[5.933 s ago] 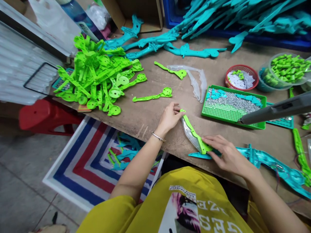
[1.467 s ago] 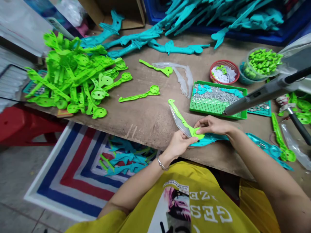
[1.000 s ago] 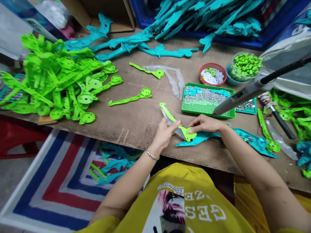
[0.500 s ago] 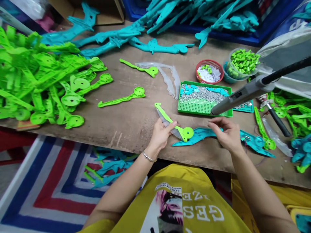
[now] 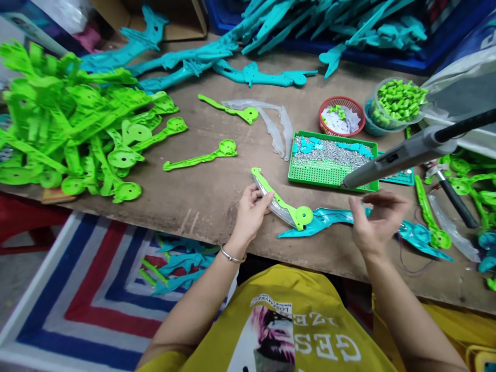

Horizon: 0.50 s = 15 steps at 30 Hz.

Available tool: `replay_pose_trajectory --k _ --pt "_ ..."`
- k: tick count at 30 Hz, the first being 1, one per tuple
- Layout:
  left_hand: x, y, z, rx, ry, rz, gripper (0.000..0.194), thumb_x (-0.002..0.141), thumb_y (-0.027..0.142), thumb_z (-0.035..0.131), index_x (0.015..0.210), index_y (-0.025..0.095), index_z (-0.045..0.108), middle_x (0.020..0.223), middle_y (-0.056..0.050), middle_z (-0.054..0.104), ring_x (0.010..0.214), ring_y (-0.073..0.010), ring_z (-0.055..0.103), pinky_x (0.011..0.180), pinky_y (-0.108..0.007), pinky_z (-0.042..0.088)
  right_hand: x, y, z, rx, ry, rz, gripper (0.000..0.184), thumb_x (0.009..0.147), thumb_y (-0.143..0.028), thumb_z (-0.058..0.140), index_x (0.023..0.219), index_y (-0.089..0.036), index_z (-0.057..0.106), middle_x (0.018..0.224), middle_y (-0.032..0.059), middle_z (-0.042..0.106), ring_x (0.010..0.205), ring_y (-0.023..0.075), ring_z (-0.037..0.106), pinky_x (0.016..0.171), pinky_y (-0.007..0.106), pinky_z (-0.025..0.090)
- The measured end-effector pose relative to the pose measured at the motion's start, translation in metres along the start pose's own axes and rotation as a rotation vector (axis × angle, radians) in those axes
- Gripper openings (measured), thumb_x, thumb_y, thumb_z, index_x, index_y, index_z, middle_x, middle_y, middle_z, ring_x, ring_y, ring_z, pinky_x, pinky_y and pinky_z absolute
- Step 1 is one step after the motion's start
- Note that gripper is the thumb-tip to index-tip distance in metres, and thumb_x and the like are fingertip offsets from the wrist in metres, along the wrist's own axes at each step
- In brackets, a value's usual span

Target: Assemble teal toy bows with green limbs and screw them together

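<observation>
My left hand is closed on a bright green plastic piece with a round disc end, with a curved translucent blade-shaped strip along its lower side. The disc end overlaps a long teal plastic part lying near the table's front edge. Above the middle of that teal part is my right hand, its thumb apart from the fingers and nothing visible between them. The hand hides part of the teal piece, and thin wires trail from its right side.
A grey electric screwdriver slants over a green tray of screws. Behind are a red basket and a tub of green bits. Green pieces heap up at left; teal parts fill a blue bin. A hammer lies right.
My right hand has moved slightly right, and its thumb and fingers have spread from a near pinch. The left hand still holds the green piece and strip. The whole view has shifted slightly.
</observation>
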<state>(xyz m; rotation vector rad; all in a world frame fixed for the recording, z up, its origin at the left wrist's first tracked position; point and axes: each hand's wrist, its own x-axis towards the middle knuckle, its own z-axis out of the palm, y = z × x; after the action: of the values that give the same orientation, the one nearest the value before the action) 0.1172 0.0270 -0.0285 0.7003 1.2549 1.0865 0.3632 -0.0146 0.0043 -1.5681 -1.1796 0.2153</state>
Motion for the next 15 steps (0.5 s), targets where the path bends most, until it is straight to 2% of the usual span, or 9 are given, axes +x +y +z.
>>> replay_pose_trajectory --k 1,3,4,6,7,8,10,12,15 --pt "0.001 0.001 -0.005 0.089 0.001 0.036 0.061 0.071 0.045 0.081 0.119 0.018 0.053 0.102 -0.005 0.068 0.080 -0.0166 0.070 0.070 -0.031 0.061 0.005 -0.002 0.001 0.035 0.050 0.003 0.052 0.071 -0.035 0.081 0.109 -0.026 0.047 0.107 0.0048 0.056 0.089 0.0194 0.061 0.080 0.038 0.054" --pt "-0.004 0.004 -0.013 0.345 0.048 0.168 0.057 0.080 0.042 0.075 0.126 0.017 0.052 0.118 -0.012 0.064 0.088 -0.0195 0.070 0.075 -0.036 0.061 0.017 -0.006 0.005 0.098 0.008 0.030 0.070 0.065 -0.033 0.086 0.120 -0.027 0.042 0.118 0.0062 0.054 0.097 0.0202 0.063 0.081 0.037 0.056" --pt "-0.009 0.004 -0.014 0.496 0.085 0.275 0.054 0.083 0.040 0.072 0.128 0.017 0.052 0.123 -0.014 0.061 0.095 -0.0218 0.069 0.081 -0.039 0.061 0.023 -0.009 0.008 0.129 -0.043 0.049 0.073 0.065 -0.032 0.087 0.122 -0.028 0.042 0.119 0.0061 0.055 0.099 0.0206 0.063 0.082 0.037 0.056" --pt "-0.026 0.005 -0.012 0.780 0.116 0.545 0.049 0.088 0.034 0.068 0.132 0.016 0.054 0.127 -0.017 0.058 0.111 -0.0269 0.064 0.094 -0.046 0.056 0.033 -0.014 0.012 0.184 -0.129 0.088 0.066 0.068 -0.031 0.085 0.120 -0.028 0.043 0.113 0.0044 0.058 0.097 0.0206 0.066 0.082 0.038 0.057" --pt "-0.037 0.003 -0.008 0.887 0.079 0.694 0.047 0.089 0.031 0.067 0.132 0.016 0.054 0.127 -0.017 0.059 0.118 -0.0295 0.061 0.100 -0.049 0.053 0.037 -0.018 0.014 0.201 -0.158 0.107 0.061 0.070 -0.031 0.083 0.119 -0.027 0.045 0.109 0.0037 0.061 0.095 0.0208 0.067 0.083 0.039 0.057" --pt "-0.048 0.001 -0.003 0.959 -0.013 0.818 0.048 0.089 0.028 0.066 0.134 0.017 0.054 0.127 -0.017 0.060 0.123 -0.0307 0.058 0.103 -0.050 0.051 0.040 -0.021 0.016 0.207 -0.181 0.123 0.056 0.072 -0.031 0.081 0.117 -0.026 0.048 0.105 0.0033 0.063 0.094 0.0214 0.068 0.083 0.041 0.057" --pt "-0.067 -0.006 0.007 1.074 -0.271 0.988 0.053 0.090 0.027 0.064 0.140 0.016 0.051 0.133 -0.018 0.061 0.132 -0.0324 0.053 0.110 -0.052 0.047 0.047 -0.031 0.019 0.189 -0.225 0.129 0.051 0.074 -0.029 0.077 0.118 -0.025 0.052 0.100 0.0031 0.067 0.092 0.0228 0.069 0.083 0.043 0.057" --pt "-0.080 -0.014 0.016 1.198 -0.412 1.012 0.057 0.091 0.026 0.062 0.145 0.014 0.046 0.144 -0.020 0.055 0.142 -0.0336 0.045 0.115 -0.055 0.042 0.054 -0.041 0.023 0.168 -0.264 0.085 0.049 0.075 -0.027 0.071 0.120 -0.026 0.054 0.093 0.0019 0.069 0.088 0.0229 0.069 0.081 0.043 0.057" --pt "-0.085 -0.025 0.022 1.329 -0.439 0.955 0.061 0.092 0.028 0.061 0.147 0.009 0.043 0.154 -0.021 0.044 0.148 -0.0346 0.035 0.117 -0.055 0.040 0.066 -0.051 0.039 0.200 -0.261 -0.006 0.043 0.078 -0.031 0.067 0.119 -0.026 0.057 0.082 0.0005 0.065 0.076 0.0210 0.067 0.073 0.039 0.056"
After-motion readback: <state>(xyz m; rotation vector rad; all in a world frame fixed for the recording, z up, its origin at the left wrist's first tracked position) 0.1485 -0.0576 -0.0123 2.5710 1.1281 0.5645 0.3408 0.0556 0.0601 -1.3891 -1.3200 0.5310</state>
